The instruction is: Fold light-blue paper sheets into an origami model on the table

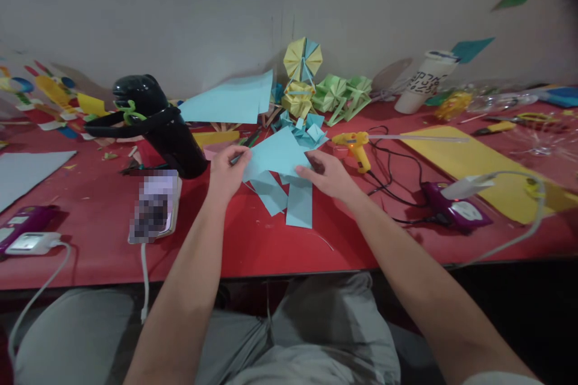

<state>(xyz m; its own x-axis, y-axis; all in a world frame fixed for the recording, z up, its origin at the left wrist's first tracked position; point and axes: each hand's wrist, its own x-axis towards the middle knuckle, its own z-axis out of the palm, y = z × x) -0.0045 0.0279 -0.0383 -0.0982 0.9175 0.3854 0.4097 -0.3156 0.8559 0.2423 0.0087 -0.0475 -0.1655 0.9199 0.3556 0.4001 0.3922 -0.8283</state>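
Between my two hands is a sheet of light-blue paper [276, 154], held tilted above the table. My left hand [229, 169] pinches its left edge, and a dark, thin object, too unclear to name, shows by those fingers. At the lower right edge, my right hand [329, 173] grips the same sheet, its thumb on top. Beneath it lie loose blue paper pieces, among them a rectangular strip [300, 204] and a slanted piece [272, 194]. Folded blue paper pieces [311, 131] are heaped just behind the sheet.
A yellow glue gun [356, 148] with a black cord lies right of my hands. Left stand a black bottle [178, 141] and a phone [156, 207]. Folded paper flowers [301, 63] lean by the wall. A purple power strip [456, 207] and yellow paper [478, 168] are at right.
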